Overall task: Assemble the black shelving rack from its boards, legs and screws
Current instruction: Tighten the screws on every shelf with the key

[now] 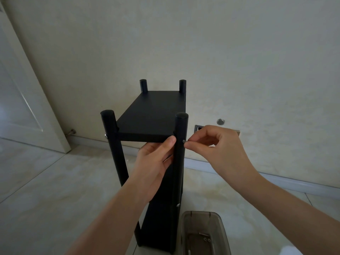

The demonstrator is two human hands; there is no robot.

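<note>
A small screw (185, 141) is pinched by the right hand (217, 144) against the near right leg (181, 137) of the upright black rack (152, 115). That leg is gripped just beside the pinch by the left hand (156, 162), under the top board (154, 109). A clear parts box (204, 234) lies below.

Tile floor (55, 190) w/ rack (152, 115), clear bin (223, 234).
</note>
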